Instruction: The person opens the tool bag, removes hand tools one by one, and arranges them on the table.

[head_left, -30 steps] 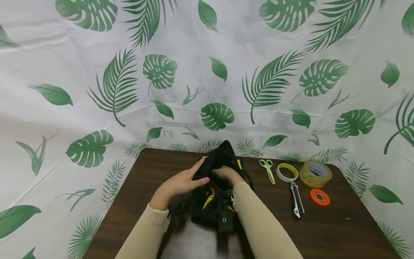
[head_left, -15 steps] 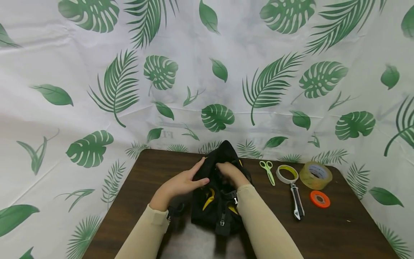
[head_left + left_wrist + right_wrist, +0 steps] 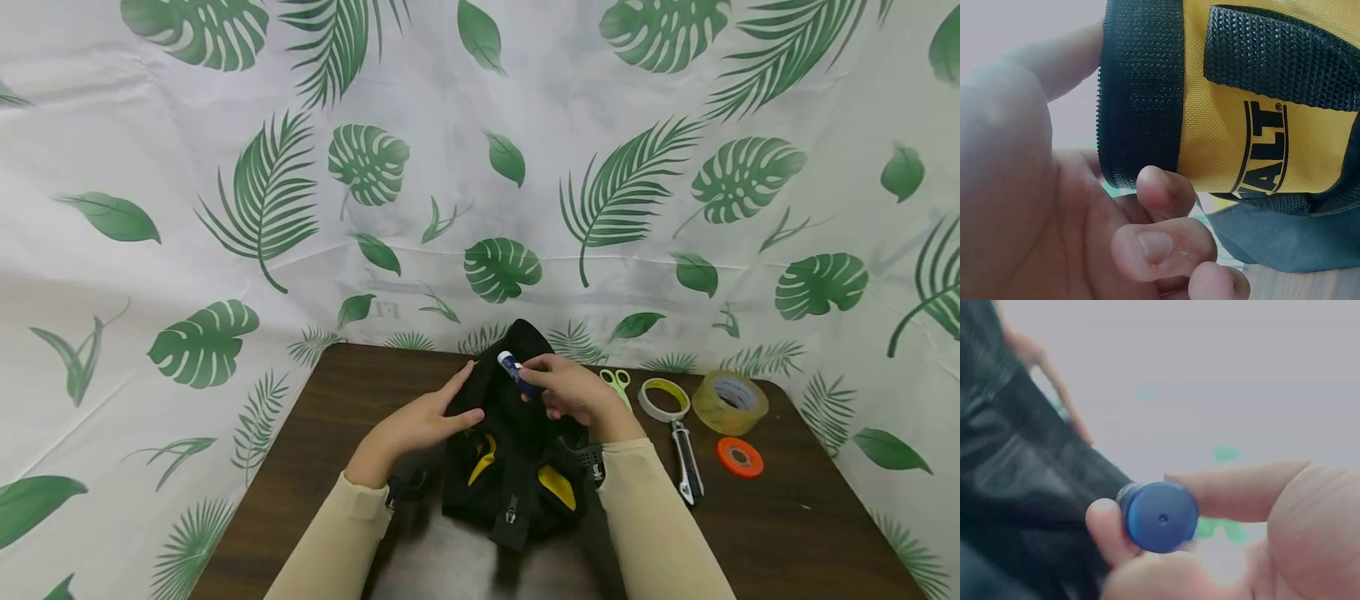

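Observation:
A black and yellow tool bag (image 3: 480,492) stands on the table with its top open. My left hand (image 3: 408,429) holds the zippered rim on the left side, thumb by the opening; in the left wrist view fingers (image 3: 1163,247) curl at that edge beside the yellow cloth (image 3: 1216,150). Just above the opening, my right hand (image 3: 573,387) pinches a blue glue stick (image 3: 519,373), its white end pointing up and left. Its round blue base (image 3: 1161,517) faces the right wrist camera, between thumb and fingertips. The bag's inside is dark and hidden.
Right of the bag lie green scissors (image 3: 617,380), partly behind the right hand, and a white tape roll (image 3: 649,410). A utility knife (image 3: 686,462), clear packing tape (image 3: 711,410) and an orange tape roll (image 3: 727,454) lie farther right. Leaf-printed cloth (image 3: 442,275) hangs behind the table.
My right hand was reaching into the bag; it has come up out of the opening and to the right, now holding the glue stick. The left hand has stayed at the rim.

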`<state>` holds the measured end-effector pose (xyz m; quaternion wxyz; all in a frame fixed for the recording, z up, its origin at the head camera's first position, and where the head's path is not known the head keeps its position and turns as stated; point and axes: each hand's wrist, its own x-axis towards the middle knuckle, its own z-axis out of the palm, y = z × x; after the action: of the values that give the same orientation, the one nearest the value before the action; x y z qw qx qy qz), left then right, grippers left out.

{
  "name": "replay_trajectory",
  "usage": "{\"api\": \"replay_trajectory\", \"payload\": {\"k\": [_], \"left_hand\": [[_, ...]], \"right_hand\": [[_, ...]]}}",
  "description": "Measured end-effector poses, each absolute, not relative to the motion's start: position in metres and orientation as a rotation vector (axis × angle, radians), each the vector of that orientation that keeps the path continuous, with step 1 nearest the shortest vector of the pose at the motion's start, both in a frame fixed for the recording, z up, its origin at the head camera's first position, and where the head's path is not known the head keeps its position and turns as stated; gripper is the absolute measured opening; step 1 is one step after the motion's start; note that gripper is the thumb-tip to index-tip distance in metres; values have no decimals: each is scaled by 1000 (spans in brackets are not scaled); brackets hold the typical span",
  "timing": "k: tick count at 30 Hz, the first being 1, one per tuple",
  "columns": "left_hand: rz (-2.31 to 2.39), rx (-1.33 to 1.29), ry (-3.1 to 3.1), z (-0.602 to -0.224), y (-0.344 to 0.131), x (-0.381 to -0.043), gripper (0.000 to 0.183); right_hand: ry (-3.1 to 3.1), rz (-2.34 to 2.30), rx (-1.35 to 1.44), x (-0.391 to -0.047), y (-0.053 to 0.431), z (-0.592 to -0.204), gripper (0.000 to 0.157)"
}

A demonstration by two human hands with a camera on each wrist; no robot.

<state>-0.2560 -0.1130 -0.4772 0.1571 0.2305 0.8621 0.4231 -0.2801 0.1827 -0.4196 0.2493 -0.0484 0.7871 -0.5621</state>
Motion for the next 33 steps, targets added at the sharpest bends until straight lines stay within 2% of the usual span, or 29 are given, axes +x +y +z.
{"api": "replay_trajectory", "payload": {"k": [11, 15, 19, 26, 33], "left_hand": [[1204, 654, 2436, -477, -110, -255, 93], [1206, 666, 2438, -475, -108, -257, 92], [1193, 665, 2460, -475, -108, -257, 93], [1197, 653, 2453, -477, -110, -255, 94], [1215, 653, 2456, -476, -110, -255, 95]], "right_hand": [[2233, -1802, -164, -225, 234, -414, 45], [2333, -1870, -8, -212, 257, -425, 44], [2462, -1860, 204, -206, 277, -453, 43], [2821, -1313, 440, -200, 319, -508, 45], [2833, -1051, 454, -204, 343, -529, 39]]}}
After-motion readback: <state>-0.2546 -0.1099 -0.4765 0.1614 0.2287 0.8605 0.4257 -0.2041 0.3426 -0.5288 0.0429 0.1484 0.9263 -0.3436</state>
